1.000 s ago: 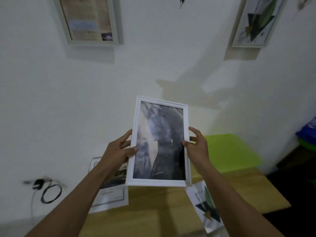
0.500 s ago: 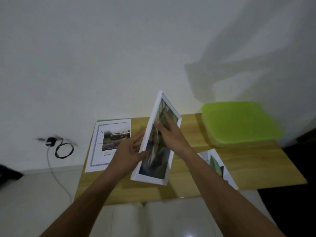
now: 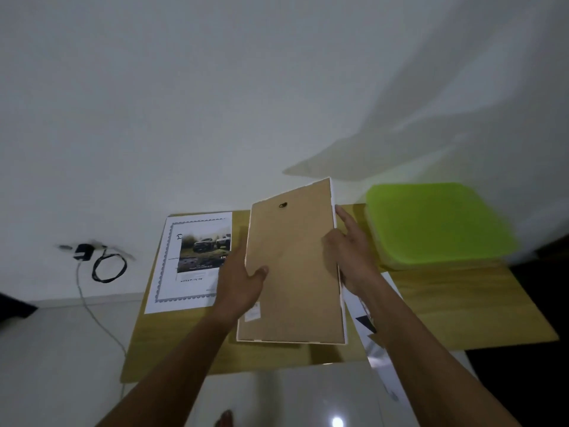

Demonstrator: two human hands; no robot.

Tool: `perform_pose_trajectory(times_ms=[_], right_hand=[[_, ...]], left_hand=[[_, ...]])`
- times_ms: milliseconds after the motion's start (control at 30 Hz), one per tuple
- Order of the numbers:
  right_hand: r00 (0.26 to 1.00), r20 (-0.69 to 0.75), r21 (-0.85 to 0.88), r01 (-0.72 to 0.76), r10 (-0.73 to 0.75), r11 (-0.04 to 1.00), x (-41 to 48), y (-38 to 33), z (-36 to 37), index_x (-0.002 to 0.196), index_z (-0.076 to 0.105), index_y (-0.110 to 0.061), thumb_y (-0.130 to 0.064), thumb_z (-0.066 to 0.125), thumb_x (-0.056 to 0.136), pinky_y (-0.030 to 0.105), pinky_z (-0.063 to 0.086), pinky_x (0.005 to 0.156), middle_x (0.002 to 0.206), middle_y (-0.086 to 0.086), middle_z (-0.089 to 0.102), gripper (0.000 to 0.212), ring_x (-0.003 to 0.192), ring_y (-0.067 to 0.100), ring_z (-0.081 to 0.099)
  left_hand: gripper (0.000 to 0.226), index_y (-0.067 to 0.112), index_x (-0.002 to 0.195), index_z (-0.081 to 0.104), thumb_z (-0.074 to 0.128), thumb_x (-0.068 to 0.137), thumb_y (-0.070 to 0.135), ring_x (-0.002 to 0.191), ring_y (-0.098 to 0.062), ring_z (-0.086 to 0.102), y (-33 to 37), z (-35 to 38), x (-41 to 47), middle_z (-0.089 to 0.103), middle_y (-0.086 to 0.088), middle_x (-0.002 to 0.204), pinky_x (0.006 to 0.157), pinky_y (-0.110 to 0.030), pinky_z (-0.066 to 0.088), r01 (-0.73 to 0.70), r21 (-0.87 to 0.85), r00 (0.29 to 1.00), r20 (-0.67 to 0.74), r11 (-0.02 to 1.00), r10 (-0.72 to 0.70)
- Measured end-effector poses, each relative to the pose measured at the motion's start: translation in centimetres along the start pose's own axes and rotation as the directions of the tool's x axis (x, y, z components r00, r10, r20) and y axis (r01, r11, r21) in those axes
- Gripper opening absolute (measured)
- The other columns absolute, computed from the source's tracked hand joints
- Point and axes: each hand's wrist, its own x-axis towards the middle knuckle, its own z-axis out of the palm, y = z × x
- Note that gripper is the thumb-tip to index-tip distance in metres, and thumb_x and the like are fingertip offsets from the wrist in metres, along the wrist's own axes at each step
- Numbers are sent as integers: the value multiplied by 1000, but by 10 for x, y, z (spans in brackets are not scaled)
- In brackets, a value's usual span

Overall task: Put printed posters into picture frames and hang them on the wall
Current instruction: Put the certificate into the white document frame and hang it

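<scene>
I hold a white picture frame [image 3: 292, 266] above the wooden table [image 3: 446, 306], its brown backing board turned toward me with a small dark hanger near the top. My left hand [image 3: 240, 278] grips the frame's left edge, thumb on the backing. My right hand [image 3: 351, 251] holds the right edge, fingers stretched up along it and thumb on the board. The poster inside faces away and is hidden. A printed poster showing cars [image 3: 194, 257] lies flat on the table to the left. Another poster [image 3: 372, 331] with dark shapes pokes out under my right forearm.
A lime-green plastic container [image 3: 437, 223] sits at the table's back right against the white wall. A black charger with coiled cable [image 3: 101, 263] hangs on the wall at left. Glossy white floor lies below the table's near edge.
The frame went from facing me upright to edge-on, and now shows its brown back. My view dropped from the wall's hung frames down to the table.
</scene>
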Motion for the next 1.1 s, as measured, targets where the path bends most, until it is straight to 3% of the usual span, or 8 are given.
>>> perform_pose_trajectory(times_ms=[167, 367, 467, 733, 800, 933, 1000, 1100], right_hand=[[994, -13, 41, -106, 107, 994, 15, 32, -9, 128, 58, -40, 1, 49, 89, 25, 48, 57, 90, 0, 72, 58, 62, 12, 60], [999, 4, -546, -25, 32, 838, 39, 80, -11, 109, 64, -7, 3, 50, 89, 34, 49, 74, 90, 9, 66, 27, 85, 24, 63], [999, -48, -669, -36, 5, 742, 52, 99, -9, 97, 61, 8, 8, 48, 85, 35, 42, 64, 92, 21, 62, 18, 84, 31, 60], [1000, 2, -737, -1, 3, 676, 63, 131, -11, 76, 50, -8, 10, 48, 76, 26, 30, 56, 74, 7, 55, 17, 74, 24, 53], [998, 59, -755, 28, 26, 655, 66, 140, -14, 87, 53, -5, 1, 55, 83, 31, 40, 66, 86, 13, 59, 7, 84, 30, 57], [978, 184, -862, 113, 99, 494, 70, 153, -24, 149, 31, -4, -32, 58, 96, 36, 30, 113, 156, 18, 29, 66, 145, 32, 27], [967, 240, -879, 179, 84, 442, 70, 156, -27, 153, 21, -6, -39, 53, 98, 36, 20, 118, 162, 15, 11, 72, 150, 28, 10], [960, 279, -902, 264, -5, 342, 75, 155, -23, 150, 29, -8, -48, 48, 98, 49, 13, 119, 160, 17, 18, 68, 148, 33, 12]], left_hand=[[69, 28, 135, 51, 73, 74, 51, 102, -18, 67, -48, 2, 32, 67, 3, 122, 91, -45, 55, 182, -73, 963, 214, 981, -162], [76, 22, 137, 49, 82, 71, 41, 107, -26, 64, -81, 30, 36, 65, -3, 126, 94, -43, 52, 185, 60, 975, 115, 981, -190], [74, 17, 134, 50, 84, 71, 34, 107, -24, 63, -90, 48, 35, 64, -4, 125, 87, -30, 48, 146, 89, 986, 65, 985, -152], [75, 17, 129, 55, 84, 65, 45, 103, -27, 61, -104, 69, 54, 63, -6, 113, 87, -41, 52, 173, 266, 979, 63, 948, -196], [72, 14, 127, 56, 83, 67, 46, 105, -27, 56, -105, 70, 59, 58, -8, 113, 87, -39, 50, 166, 336, 975, 85, 927, -205], [67, 16, 127, 54, 78, 73, 49, 107, -26, 53, -104, 66, 72, 56, -9, 116, 87, -38, 46, 86, 447, 975, 147, 890, -167], [68, 16, 134, 49, 75, 78, 45, 115, -28, 51, -102, 59, 80, 54, -10, 125, 93, -41, 45, 19, 490, 977, 175, 871, -119], [56, 15, 140, 45, 64, 90, 33, 128, -30, 43, -100, 50, 90, 51, -9, 138, 103, -45, 40, -142, 625, 985, 170, 767, 44]])
